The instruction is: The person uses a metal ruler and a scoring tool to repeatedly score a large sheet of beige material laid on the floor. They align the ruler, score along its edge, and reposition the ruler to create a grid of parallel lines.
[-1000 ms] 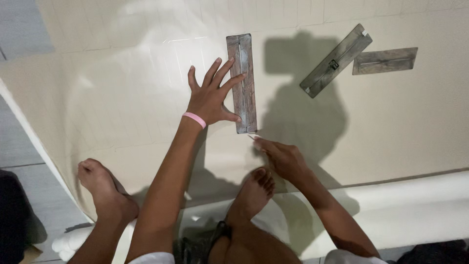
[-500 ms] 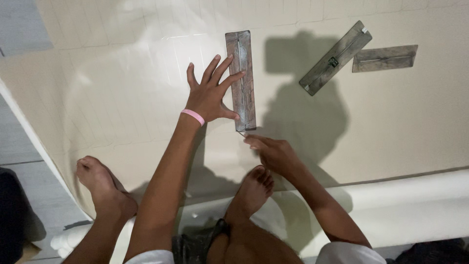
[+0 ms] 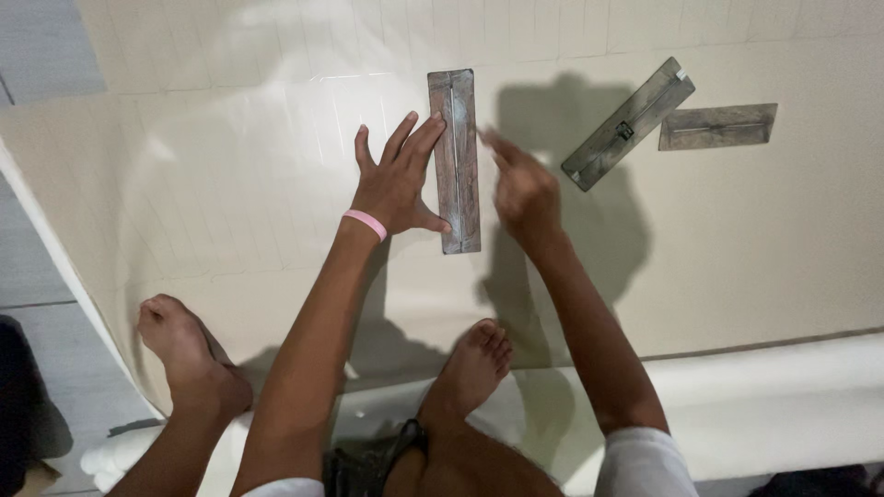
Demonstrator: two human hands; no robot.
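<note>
Pressing a bar flat, the left hand spread its fingers to steady it on the sheet; the right hand hovered alongside, blurred, grip unclear.

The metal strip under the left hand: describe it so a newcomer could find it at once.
On the cream sheet covering the floor lie three grey metal strips. This metal strip lies upright, pressed by the left hand; the other two lie untouched, further right.
</note>
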